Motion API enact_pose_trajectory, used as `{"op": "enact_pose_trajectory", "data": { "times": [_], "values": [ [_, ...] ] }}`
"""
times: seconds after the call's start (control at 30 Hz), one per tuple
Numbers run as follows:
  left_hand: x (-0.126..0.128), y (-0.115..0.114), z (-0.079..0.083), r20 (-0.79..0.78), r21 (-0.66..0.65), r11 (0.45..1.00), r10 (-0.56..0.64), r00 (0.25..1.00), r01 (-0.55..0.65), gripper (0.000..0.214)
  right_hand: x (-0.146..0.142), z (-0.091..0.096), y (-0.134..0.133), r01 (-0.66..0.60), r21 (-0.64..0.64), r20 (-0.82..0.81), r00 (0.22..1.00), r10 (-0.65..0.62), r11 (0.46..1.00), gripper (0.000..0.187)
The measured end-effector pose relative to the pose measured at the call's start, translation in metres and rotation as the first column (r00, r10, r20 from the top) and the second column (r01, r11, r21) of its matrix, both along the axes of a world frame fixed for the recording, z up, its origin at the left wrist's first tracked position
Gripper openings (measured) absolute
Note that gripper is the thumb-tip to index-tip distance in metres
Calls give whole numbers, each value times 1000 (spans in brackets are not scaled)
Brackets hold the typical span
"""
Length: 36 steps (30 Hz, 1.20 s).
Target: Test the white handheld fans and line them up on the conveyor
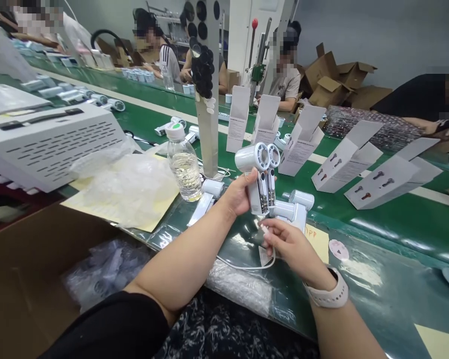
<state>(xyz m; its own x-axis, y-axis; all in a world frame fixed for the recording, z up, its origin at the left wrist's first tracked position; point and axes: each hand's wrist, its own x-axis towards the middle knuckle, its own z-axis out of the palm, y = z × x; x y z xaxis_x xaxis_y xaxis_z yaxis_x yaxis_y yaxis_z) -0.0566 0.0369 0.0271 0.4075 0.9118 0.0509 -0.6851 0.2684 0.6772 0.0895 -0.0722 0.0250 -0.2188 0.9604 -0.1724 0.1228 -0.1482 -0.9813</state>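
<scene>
My left hand [240, 195] is closed around two pale-blue handheld fans [253, 158], held upright side by side with their round heads up. Narrow slots with exposed inner parts show along their handles. Just below, my right hand [290, 244] pinches the plug end of a white charging cable [247, 269], close to the lower ends of the handles but apart from them. The cable loops down over the bench. Behind my right hand lie more fans [302, 200], and another fan [211, 189] rests beyond my left forearm.
Several open white boxes [238, 119] stand along the green conveyor [404, 234]. A bottle [185, 167] stands left, before a metal post [206, 134]. Further left are plastic bags on yellow paper [149, 217] and a white vented machine [60, 144]. Co-workers sit across the line.
</scene>
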Motion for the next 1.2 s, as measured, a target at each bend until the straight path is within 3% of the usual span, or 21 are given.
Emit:
{"op": "enact_pose_trajectory", "data": {
  "times": [0.07,0.27,0.5,0.57,0.63,0.7,0.77,0.83,0.9,1.07,1.2],
  "values": [
    [2,1,-1,32,-12,1000,-3,999,3,69,1,-1,1,33,-58,-101,994,-39,998,35],
    [9,-3,2,105,54,997,-58,993,53,72,-21,-7,-2,187,49,-207,963,-173,981,41],
    [15,-9,1,66,171,985,24,998,-35,68,-41,-19,-7,296,28,-380,887,-264,955,48],
    [16,-10,1,47,202,979,31,998,-40,69,-38,-19,-6,279,93,-323,917,-236,956,43],
    [15,-10,3,61,208,977,39,997,-51,70,-32,-16,-5,249,237,-200,958,-204,939,38],
    [14,-11,6,108,177,982,46,993,-65,70,-26,-12,-5,231,414,-99,973,-208,880,35],
    [12,-12,10,149,137,989,43,988,-63,71,-23,-10,-5,242,512,-71,968,-241,824,34],
    [10,-14,13,154,118,992,29,988,-47,71,-22,-9,-5,280,491,-78,957,-278,825,33],
    [9,-14,14,133,116,993,17,991,-32,71,-23,-10,-5,311,407,-96,950,-299,859,32],
    [8,-14,12,107,151,989,-11,994,-6,70,-28,-13,-5,344,216,-307,912,-271,914,40],
    [12,-16,10,109,179,984,-16,994,-3,70,-34,-17,-5,372,115,-399,866,-300,921,47]
  ]
}}
